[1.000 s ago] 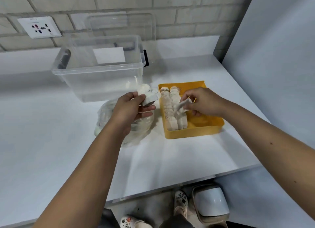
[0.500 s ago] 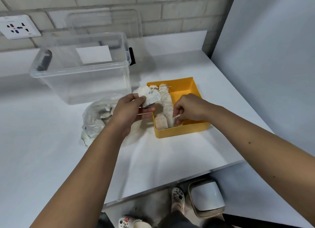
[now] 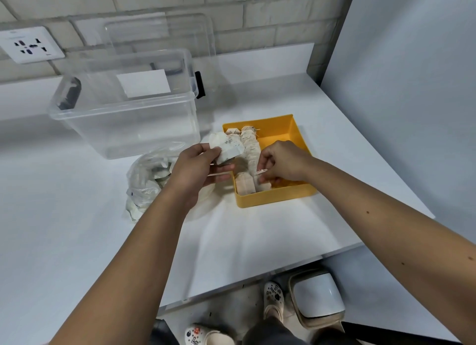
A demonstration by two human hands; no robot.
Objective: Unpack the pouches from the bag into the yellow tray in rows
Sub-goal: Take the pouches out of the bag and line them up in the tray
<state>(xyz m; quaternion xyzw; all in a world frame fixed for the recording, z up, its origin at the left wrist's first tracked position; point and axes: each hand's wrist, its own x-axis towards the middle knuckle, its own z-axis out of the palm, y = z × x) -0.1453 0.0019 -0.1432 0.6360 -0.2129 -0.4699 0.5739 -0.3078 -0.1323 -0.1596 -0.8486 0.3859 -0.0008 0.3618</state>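
A yellow tray (image 3: 291, 130) stands on the white table, right of centre. Two rows of pale pouches (image 3: 248, 148) fill its left side. My left hand (image 3: 198, 169) holds a small stack of pouches (image 3: 226, 148) just left of the tray. Over the tray's front, my right hand (image 3: 280, 161) pinches a pouch's small tag (image 3: 261, 171), fingers curled, above the front pouch of the second row (image 3: 262, 186). A crumpled clear bag (image 3: 148, 179) with more pouches lies left of my left wrist.
A clear plastic storage box (image 3: 123, 110) stands behind the bag, its lid (image 3: 159, 32) leaning on the brick wall. A wall socket (image 3: 28, 44) is at the far left. A grey panel (image 3: 412, 87) borders the table on the right. A bin (image 3: 318, 297) sits on the floor.
My right hand has moved from the tray's middle to the front of the second row with a pouch. My left hand has stayed beside the tray with its stack.
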